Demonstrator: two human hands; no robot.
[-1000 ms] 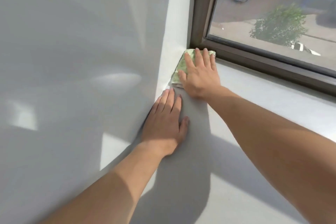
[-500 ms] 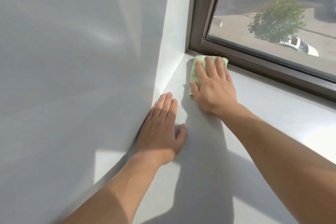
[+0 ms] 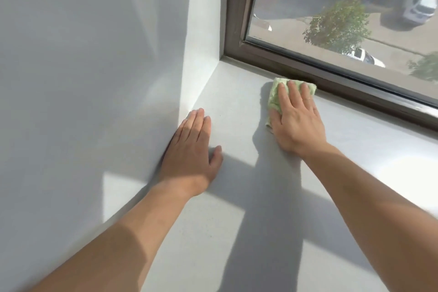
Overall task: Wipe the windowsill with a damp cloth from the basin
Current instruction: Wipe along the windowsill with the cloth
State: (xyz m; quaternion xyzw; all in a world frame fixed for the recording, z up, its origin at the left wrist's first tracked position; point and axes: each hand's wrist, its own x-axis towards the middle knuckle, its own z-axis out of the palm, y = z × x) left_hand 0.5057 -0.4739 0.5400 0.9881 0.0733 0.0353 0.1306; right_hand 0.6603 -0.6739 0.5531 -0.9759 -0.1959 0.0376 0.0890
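A folded light green cloth [image 3: 274, 97] lies flat on the pale grey windowsill [image 3: 237, 106], right against the dark window frame. My right hand [image 3: 296, 118] presses on it with straight fingers, covering most of it. My left hand [image 3: 192, 152] rests flat on the sill at the foot of the left wall, fingers straight and holding nothing. The basin is out of view.
A white wall [image 3: 94, 78] bounds the sill on the left and meets the brown window frame [image 3: 308, 71] in the far corner. Behind the glass are a street, trees and parked cars. The sill runs on to the right and toward me, partly in sunlight.
My right hand has slid the cloth out of the far left corner and to the right along the window frame. My left hand has stayed flat by the wall.
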